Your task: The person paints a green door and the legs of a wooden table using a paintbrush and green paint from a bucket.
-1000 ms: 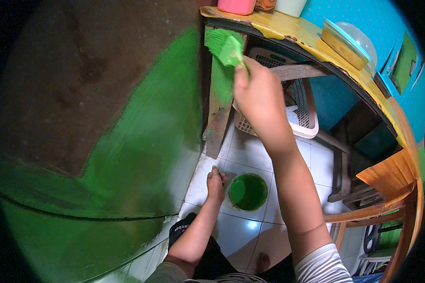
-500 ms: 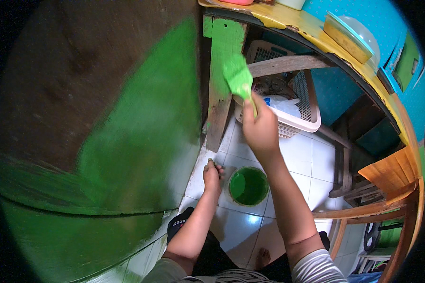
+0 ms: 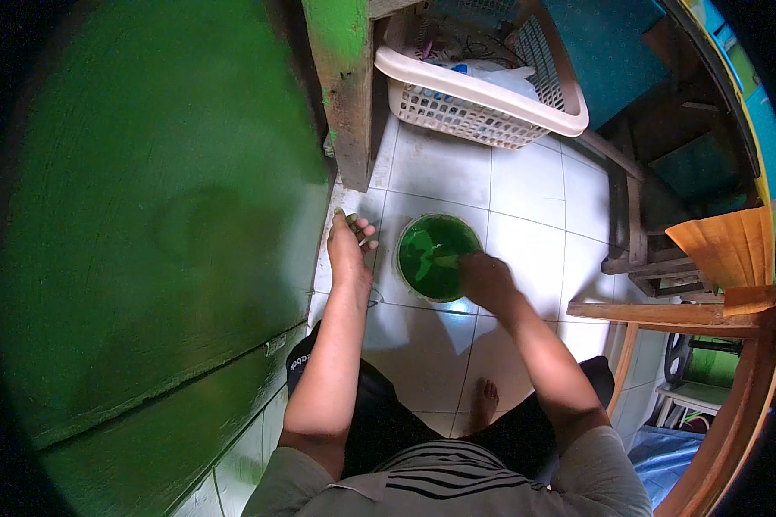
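My right hand (image 3: 489,283) is closed around a paintbrush (image 3: 447,261) at the right rim of a round bucket (image 3: 441,299). The brush reaches into the bucket over green paint (image 3: 417,240); its bristles are hard to make out there. To the left of the bucket, my left hand (image 3: 348,250) hangs palm inward, fingers loosely bent and apart, with nothing in it. It is near the foot of a wooden table leg (image 3: 351,129), green at the top and bare wood lower down. A wide panel (image 3: 164,233) at the left is coated in wet-looking green.
Beyond the bucket, a white plastic basket (image 3: 483,112) holds bags and cables. Wooden furniture legs (image 3: 634,224) stand at the right, with a wooden bar (image 3: 655,315) and an orange-brown sheet (image 3: 722,250) nearer. White tiles (image 3: 526,233) cover the floor, where a bare foot (image 3: 485,401) shows.
My right hand has brought the brush down from the upper table leg into the bucket. The view has tilted lower, and my left hand's fingers have spread a little.
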A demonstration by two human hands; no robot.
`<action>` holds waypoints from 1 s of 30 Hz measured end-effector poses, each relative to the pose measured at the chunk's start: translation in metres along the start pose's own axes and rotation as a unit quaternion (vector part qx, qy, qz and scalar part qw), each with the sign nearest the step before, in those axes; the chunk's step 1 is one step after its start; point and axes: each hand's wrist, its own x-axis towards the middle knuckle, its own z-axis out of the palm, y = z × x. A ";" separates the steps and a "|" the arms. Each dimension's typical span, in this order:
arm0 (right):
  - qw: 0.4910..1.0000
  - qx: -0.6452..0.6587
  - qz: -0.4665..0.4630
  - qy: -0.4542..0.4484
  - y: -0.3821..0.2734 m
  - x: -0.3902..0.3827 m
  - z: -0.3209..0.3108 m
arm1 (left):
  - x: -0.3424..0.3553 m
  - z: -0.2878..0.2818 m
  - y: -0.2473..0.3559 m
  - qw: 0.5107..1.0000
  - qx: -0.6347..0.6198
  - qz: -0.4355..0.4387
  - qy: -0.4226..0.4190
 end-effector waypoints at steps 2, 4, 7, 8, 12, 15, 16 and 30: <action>0.998 -0.004 0.057 -0.007 -0.031 0.026 0.015 | 0.002 -0.005 0.000 1.000 0.002 0.001 0.003; 0.999 -0.021 0.033 0.033 -0.022 0.055 0.058 | 0.000 -0.002 -0.002 1.000 0.007 0.003 -0.008; 0.998 -0.048 0.025 0.037 -0.017 0.081 0.081 | -0.002 0.000 -0.002 1.000 0.016 0.004 -0.009; 0.998 -0.054 0.022 0.028 -0.025 0.086 0.077 | -0.003 -0.002 -0.001 1.000 0.017 0.005 -0.009; 0.998 -0.026 0.033 0.048 -0.045 0.086 0.055 | -0.005 -0.005 0.000 1.000 0.022 0.010 -0.010; 0.993 -0.009 0.019 0.116 -0.046 0.084 0.048 | -0.007 0.000 -0.004 0.999 0.032 0.014 -0.017; 0.992 0.001 0.009 0.124 -0.043 0.087 0.051 | -0.009 0.003 -0.005 0.999 0.036 0.015 -0.021; 0.929 0.300 0.088 0.199 -0.021 0.018 0.039 | -0.001 0.004 0.001 1.000 0.013 0.004 -0.009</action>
